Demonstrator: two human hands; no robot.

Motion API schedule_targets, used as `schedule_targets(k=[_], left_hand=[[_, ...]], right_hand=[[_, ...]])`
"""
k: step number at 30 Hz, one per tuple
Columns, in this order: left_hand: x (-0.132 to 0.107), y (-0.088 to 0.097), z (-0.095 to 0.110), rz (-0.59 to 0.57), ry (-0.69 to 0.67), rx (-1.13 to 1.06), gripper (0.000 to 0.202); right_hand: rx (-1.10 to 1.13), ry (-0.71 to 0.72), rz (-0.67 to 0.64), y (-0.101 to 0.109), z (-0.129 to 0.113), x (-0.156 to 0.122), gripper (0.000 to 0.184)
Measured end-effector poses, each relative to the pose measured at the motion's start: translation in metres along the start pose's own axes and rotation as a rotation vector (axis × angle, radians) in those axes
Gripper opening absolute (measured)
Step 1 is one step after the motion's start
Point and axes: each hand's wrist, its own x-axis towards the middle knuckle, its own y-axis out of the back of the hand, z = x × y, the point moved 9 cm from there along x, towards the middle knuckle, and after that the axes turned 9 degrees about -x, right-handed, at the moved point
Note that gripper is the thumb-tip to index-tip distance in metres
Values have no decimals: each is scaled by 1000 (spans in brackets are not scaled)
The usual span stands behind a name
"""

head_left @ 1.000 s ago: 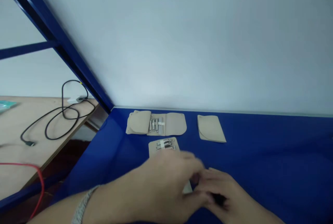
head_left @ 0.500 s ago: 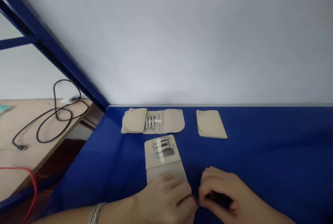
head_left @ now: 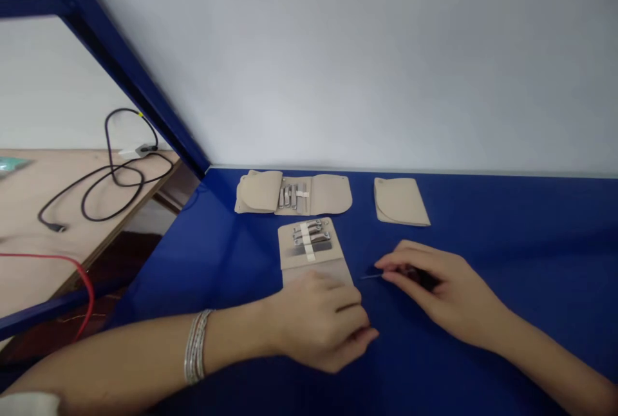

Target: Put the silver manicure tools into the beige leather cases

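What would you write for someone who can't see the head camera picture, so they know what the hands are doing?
A person's left hand rests on the flap of an open beige manicure case with metal nail clippers strapped inside, on a blue table. The right hand pinches a small dark object with a thin tip. Behind them lie another open case and a loose beige flap.

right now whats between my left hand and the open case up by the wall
In the head view, the nearer beige case, with steel nail clippers under a pale strap, lies between your left hand and the far open case.
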Motion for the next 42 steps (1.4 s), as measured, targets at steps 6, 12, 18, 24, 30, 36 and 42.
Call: schedule_targets(k=[6, 12, 18, 24, 30, 36, 42], left_hand=[[2, 28, -33, 34, 105, 122, 24], [-7, 56, -79, -19, 371, 87, 46], [-21, 53, -84, 17, 448, 21, 77], [-20, 52, -73, 13, 384, 67, 68], [-24, 54, -81, 64, 489, -15, 48], [-27, 55, -93, 127, 524, -36, 46], [-25, 56, -95, 122, 503, -37, 34]], right_hand=[[-196, 178, 63, -5, -26, -5, 26], [-420, 46, 59, 0, -28, 16, 26], [-364, -134, 46, 0, -26, 63, 23], [-249, -218, 223, -6, -18, 56, 23], [-96, -182, 261, 0, -13, 45, 18], [55, -118, 344, 5, -25, 47, 14], [263, -68, 359, -9, -28, 54, 12]])
